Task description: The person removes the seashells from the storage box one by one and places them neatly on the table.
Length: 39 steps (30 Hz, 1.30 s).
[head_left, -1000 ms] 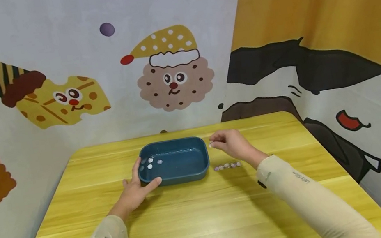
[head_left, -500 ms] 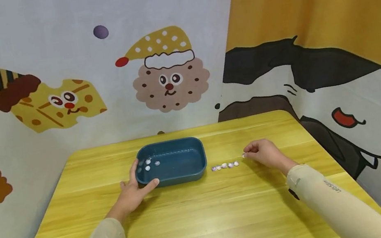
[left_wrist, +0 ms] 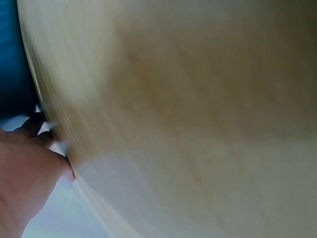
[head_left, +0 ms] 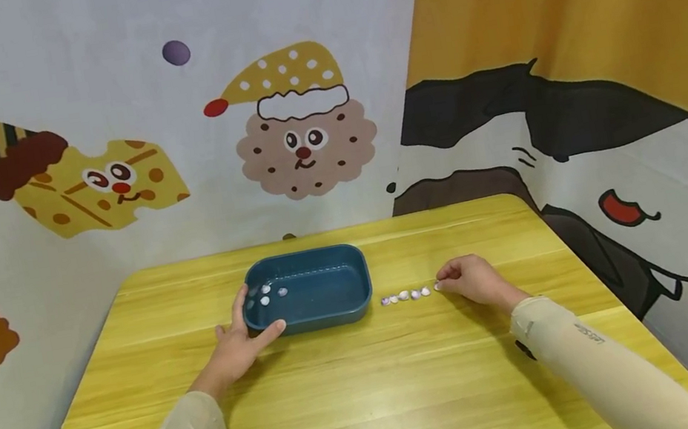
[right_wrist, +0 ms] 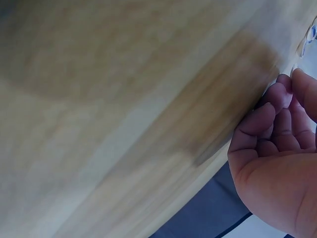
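Note:
A dark teal rectangular tray [head_left: 343,317] stands on the wooden table, with several small whitish pieces that look like seashells [head_left: 265,301] at its left end. My left hand [head_left: 233,348] rests against the tray's near left corner, thumb at the front wall and fingers spread along the left side. To the right of the tray, a row of several white-and-purple seashells [head_left: 404,296] lies on the table. At that row's right end my right hand [head_left: 476,280] pinches one small seashell [head_left: 437,287] between thumb and fingertips, at or just above the tabletop; contact cannot be told.
The yellow wood-grain table [head_left: 347,401] spreads out in front of and around the tray. A patterned cloth [head_left: 280,22] with cartoon figures hangs behind the table and along its sides.
My right hand has carried a seashell from near the tray's right side to the right end of the row, lowering it slightly. The left hand stays at the tray.

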Each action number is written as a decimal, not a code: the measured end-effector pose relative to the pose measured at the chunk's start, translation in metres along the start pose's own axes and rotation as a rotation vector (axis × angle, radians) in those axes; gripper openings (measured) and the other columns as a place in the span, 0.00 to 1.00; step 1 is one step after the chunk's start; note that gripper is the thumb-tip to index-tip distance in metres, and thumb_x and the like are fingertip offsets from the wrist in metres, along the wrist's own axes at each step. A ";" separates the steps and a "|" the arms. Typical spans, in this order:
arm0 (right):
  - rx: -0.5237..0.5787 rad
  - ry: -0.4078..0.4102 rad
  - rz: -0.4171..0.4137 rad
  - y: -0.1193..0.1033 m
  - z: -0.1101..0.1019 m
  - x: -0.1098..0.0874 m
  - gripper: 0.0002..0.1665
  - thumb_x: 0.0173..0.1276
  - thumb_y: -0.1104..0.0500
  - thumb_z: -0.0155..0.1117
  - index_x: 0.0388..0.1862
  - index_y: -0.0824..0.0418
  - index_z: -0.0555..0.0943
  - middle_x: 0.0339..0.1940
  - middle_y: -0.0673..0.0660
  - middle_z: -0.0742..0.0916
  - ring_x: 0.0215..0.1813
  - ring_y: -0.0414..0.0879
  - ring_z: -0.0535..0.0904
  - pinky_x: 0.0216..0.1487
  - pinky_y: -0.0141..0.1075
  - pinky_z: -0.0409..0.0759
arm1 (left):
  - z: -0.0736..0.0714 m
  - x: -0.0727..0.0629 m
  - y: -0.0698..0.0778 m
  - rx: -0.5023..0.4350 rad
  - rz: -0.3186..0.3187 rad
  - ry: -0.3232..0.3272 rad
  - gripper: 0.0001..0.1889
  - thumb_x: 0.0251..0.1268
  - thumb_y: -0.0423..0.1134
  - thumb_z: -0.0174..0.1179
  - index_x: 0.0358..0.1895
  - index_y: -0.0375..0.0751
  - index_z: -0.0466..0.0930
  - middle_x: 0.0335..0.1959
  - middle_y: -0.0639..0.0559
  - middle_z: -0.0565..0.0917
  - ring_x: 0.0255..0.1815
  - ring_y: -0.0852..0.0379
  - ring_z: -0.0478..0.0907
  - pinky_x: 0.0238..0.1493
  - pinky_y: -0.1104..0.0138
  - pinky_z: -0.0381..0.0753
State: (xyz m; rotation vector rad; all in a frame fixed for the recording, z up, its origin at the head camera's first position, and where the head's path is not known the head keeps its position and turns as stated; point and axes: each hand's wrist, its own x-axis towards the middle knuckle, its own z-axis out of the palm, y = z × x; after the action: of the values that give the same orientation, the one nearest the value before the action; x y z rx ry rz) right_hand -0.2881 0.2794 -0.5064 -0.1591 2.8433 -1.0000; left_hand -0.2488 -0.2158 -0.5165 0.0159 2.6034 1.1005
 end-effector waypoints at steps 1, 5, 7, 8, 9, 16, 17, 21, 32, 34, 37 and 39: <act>0.004 -0.001 -0.005 0.000 0.000 0.000 0.11 0.75 0.52 0.74 0.48 0.58 0.91 0.43 0.55 0.92 0.41 0.44 0.83 0.46 0.38 0.81 | 0.000 0.000 0.000 0.001 0.000 0.001 0.63 0.66 0.81 0.56 0.83 0.76 0.12 0.85 0.22 0.52 0.81 0.10 0.20 0.73 0.16 0.44; 0.008 -0.002 -0.006 0.000 0.001 0.000 0.10 0.74 0.53 0.74 0.47 0.58 0.91 0.42 0.55 0.92 0.40 0.44 0.82 0.45 0.37 0.81 | 0.000 0.001 0.000 0.001 0.003 0.004 0.63 0.66 0.81 0.56 0.83 0.76 0.13 0.84 0.21 0.54 0.81 0.10 0.20 0.73 0.16 0.43; 0.004 -0.003 -0.009 -0.001 0.001 0.000 0.10 0.74 0.53 0.74 0.47 0.58 0.91 0.43 0.54 0.92 0.40 0.44 0.82 0.45 0.38 0.81 | 0.000 0.001 0.000 0.003 0.007 0.005 0.63 0.66 0.81 0.56 0.83 0.75 0.13 0.83 0.21 0.55 0.81 0.10 0.21 0.73 0.16 0.43; 0.002 -0.002 -0.004 -0.001 0.001 0.000 0.10 0.74 0.53 0.74 0.47 0.57 0.91 0.43 0.54 0.92 0.40 0.43 0.82 0.45 0.37 0.81 | 0.000 0.000 0.000 0.002 0.007 0.006 0.63 0.66 0.80 0.56 0.84 0.75 0.13 0.84 0.21 0.54 0.81 0.10 0.20 0.73 0.16 0.43; 0.002 0.000 0.000 -0.001 0.002 0.000 0.10 0.74 0.53 0.74 0.47 0.57 0.91 0.43 0.54 0.92 0.41 0.43 0.82 0.46 0.37 0.81 | 0.000 0.000 -0.001 0.001 0.008 0.005 0.63 0.66 0.80 0.57 0.84 0.75 0.13 0.84 0.21 0.54 0.81 0.10 0.20 0.73 0.16 0.43; -0.023 -0.003 -0.018 -0.002 0.003 0.001 0.08 0.75 0.54 0.74 0.46 0.56 0.92 0.43 0.53 0.93 0.40 0.43 0.82 0.45 0.37 0.81 | -0.001 0.000 -0.001 -0.007 0.009 -0.001 0.62 0.66 0.80 0.56 0.81 0.80 0.11 0.84 0.21 0.54 0.81 0.11 0.19 0.74 0.16 0.42; -0.026 -0.005 -0.020 -0.003 0.003 0.001 0.08 0.75 0.54 0.73 0.46 0.57 0.92 0.42 0.53 0.93 0.40 0.43 0.82 0.45 0.37 0.81 | -0.001 0.000 -0.001 -0.007 0.009 -0.002 0.62 0.66 0.80 0.56 0.81 0.81 0.11 0.84 0.21 0.54 0.81 0.11 0.19 0.74 0.16 0.42; -0.042 -0.015 -0.021 -0.003 0.005 0.003 0.07 0.75 0.55 0.73 0.45 0.57 0.92 0.42 0.53 0.93 0.40 0.42 0.82 0.45 0.38 0.81 | -0.001 0.001 -0.001 -0.006 0.008 -0.004 0.62 0.66 0.81 0.56 0.81 0.80 0.10 0.84 0.21 0.54 0.81 0.11 0.20 0.74 0.17 0.41; -0.015 -0.015 -0.018 -0.003 0.004 0.001 0.12 0.76 0.52 0.72 0.50 0.57 0.91 0.47 0.55 0.93 0.44 0.45 0.84 0.48 0.39 0.82 | 0.000 0.001 -0.002 -0.021 0.015 -0.001 0.61 0.67 0.80 0.56 0.80 0.81 0.11 0.85 0.23 0.53 0.81 0.11 0.19 0.74 0.17 0.39; 0.003 -0.012 -0.008 -0.003 0.002 0.000 0.14 0.77 0.52 0.70 0.53 0.60 0.90 0.48 0.57 0.92 0.45 0.46 0.84 0.47 0.39 0.83 | 0.000 0.000 -0.002 -0.021 0.018 -0.001 0.61 0.67 0.80 0.56 0.82 0.79 0.12 0.85 0.23 0.53 0.81 0.11 0.19 0.74 0.17 0.38; 0.031 0.005 0.019 -0.003 -0.001 0.000 0.17 0.79 0.52 0.68 0.57 0.61 0.88 0.50 0.59 0.91 0.44 0.47 0.84 0.45 0.38 0.83 | 0.000 0.000 -0.001 -0.023 0.019 -0.002 0.62 0.67 0.80 0.56 0.83 0.77 0.12 0.85 0.23 0.53 0.81 0.11 0.19 0.74 0.17 0.38; 0.037 0.024 0.023 -0.005 -0.003 0.001 0.17 0.81 0.52 0.66 0.58 0.62 0.87 0.51 0.60 0.91 0.45 0.49 0.84 0.46 0.39 0.83 | 0.000 -0.001 -0.001 -0.025 0.020 -0.003 0.62 0.67 0.79 0.57 0.82 0.77 0.12 0.85 0.23 0.53 0.81 0.11 0.19 0.74 0.17 0.38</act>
State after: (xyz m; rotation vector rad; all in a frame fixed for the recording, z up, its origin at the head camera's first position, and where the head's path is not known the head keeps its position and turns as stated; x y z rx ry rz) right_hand -0.2891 0.2773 -0.5007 -0.1110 2.8394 -1.0565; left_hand -0.2480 -0.2164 -0.5169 0.0376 2.5924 1.1388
